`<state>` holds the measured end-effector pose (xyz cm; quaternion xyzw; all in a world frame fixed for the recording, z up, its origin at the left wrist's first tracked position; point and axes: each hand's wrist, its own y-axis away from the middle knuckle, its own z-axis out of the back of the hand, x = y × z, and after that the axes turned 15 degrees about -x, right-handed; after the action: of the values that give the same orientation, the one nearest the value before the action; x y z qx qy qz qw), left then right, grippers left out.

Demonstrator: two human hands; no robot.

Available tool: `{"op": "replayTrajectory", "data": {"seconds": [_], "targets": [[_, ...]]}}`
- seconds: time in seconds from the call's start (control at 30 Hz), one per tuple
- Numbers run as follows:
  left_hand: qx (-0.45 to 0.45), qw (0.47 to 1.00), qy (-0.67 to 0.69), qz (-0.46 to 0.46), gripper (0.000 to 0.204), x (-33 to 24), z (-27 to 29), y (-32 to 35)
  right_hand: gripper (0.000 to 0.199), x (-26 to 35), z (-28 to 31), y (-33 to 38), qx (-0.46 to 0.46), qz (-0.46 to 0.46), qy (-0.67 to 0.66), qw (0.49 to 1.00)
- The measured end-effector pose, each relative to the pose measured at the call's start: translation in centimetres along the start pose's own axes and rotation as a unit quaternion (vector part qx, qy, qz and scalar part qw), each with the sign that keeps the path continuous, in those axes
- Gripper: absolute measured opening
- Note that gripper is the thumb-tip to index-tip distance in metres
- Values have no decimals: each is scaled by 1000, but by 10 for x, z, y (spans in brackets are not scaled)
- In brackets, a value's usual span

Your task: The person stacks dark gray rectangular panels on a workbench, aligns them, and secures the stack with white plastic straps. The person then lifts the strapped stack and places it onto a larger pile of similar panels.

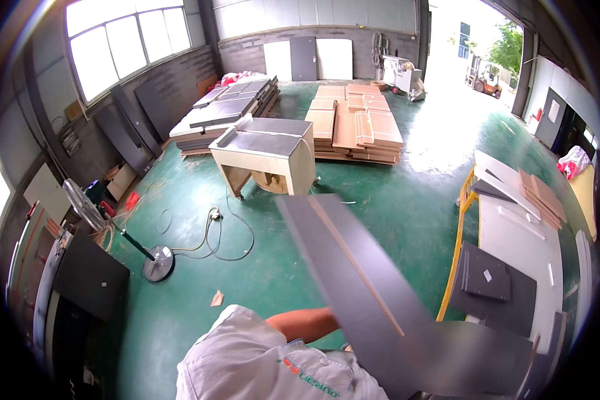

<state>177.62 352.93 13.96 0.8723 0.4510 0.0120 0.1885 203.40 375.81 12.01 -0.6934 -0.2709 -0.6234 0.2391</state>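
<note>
A long dark grey panel [360, 260] with a thin tan strip [357, 263] along its face slants up from the lower right toward the middle. My left forearm [303, 325] comes out of a pale sleeve and passes behind the panel's left edge. That arm holds the panel off the floor; most of my left hand is hidden behind it. At the panel's lower end is a smeared dark grey shape [470, 357] that I cannot make out. My right hand does not show.
Ahead stands a cream table machine [263, 150] between stacks of dark panels [227, 107] and brown boards [353, 127]. Cables [213, 233] and a standing fan [157, 260] occupy the left floor. A yellow-framed bench [450, 280] with panels [490, 277] is close on the right.
</note>
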Motion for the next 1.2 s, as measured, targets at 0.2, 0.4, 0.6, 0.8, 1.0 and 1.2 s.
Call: {"op": "replayTrajectory", "data": {"seconds": [0.2,0.4,0.6,0.8,1.0,1.2], "targets": [[-31,980,-98,170,55,25,-112,-123,18,35,-29,-109,-82,356,115,924],[-38,924,-217,312,51,65,-189,-249,27,124,-105,-239,-211,-11,-238,948],[40,815,-449,365,31,87,-225,-356,40,90,-142,-329,-349,-41,-339,873],[-49,759,-566,317,5,34,-238,-563,31,63,-196,-418,-78,-231,-293,924],[-111,828,-468,287,11,-27,-175,-880,42,-102,-199,-420,-359,-55,264,894],[-226,820,-497,171,34,36,-171,-983,49,-119,-210,-359,-624,-363,29,692]]}}
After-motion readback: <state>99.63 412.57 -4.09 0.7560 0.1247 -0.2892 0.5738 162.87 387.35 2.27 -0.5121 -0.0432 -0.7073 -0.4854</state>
